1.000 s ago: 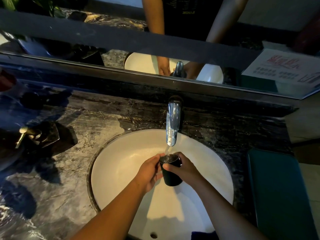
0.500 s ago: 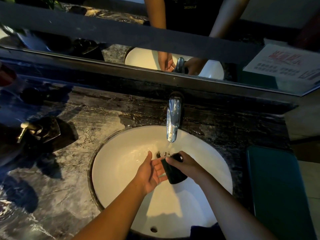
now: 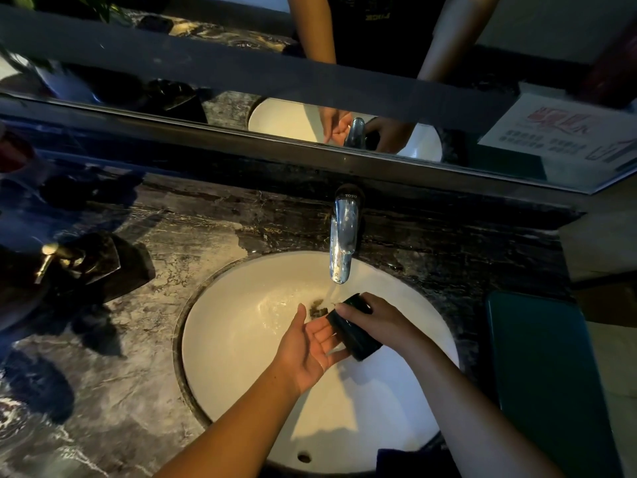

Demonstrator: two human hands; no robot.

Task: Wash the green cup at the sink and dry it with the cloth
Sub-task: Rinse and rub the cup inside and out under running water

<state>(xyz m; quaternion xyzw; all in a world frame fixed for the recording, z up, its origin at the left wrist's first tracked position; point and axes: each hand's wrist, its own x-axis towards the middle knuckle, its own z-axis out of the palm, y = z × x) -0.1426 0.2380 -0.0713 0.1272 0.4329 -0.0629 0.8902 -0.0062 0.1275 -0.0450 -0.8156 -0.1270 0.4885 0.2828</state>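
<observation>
The cup (image 3: 355, 334) looks almost black in the dim light. My right hand (image 3: 379, 322) grips it over the white basin (image 3: 234, 339), tipped with its mouth toward the far left, just under the chrome tap (image 3: 343, 243). Water runs from the spout past the cup's rim into the basin. My left hand (image 3: 312, 346) is held open, palm up, beside the cup, its fingertips close to the cup's side. A dark cloth edge (image 3: 396, 458) shows at the basin's near rim.
Dark marble counter (image 3: 138, 339) surrounds the basin. A soap dispenser with a brass pump (image 3: 79, 260) stands at the left. A dark green tray (image 3: 544, 374) lies at the right. A mirror (image 3: 310, 98) runs along the back.
The cup has gone from upright under the stream to tipped over toward the left. My left hand has let go of it and opened, palm up.
</observation>
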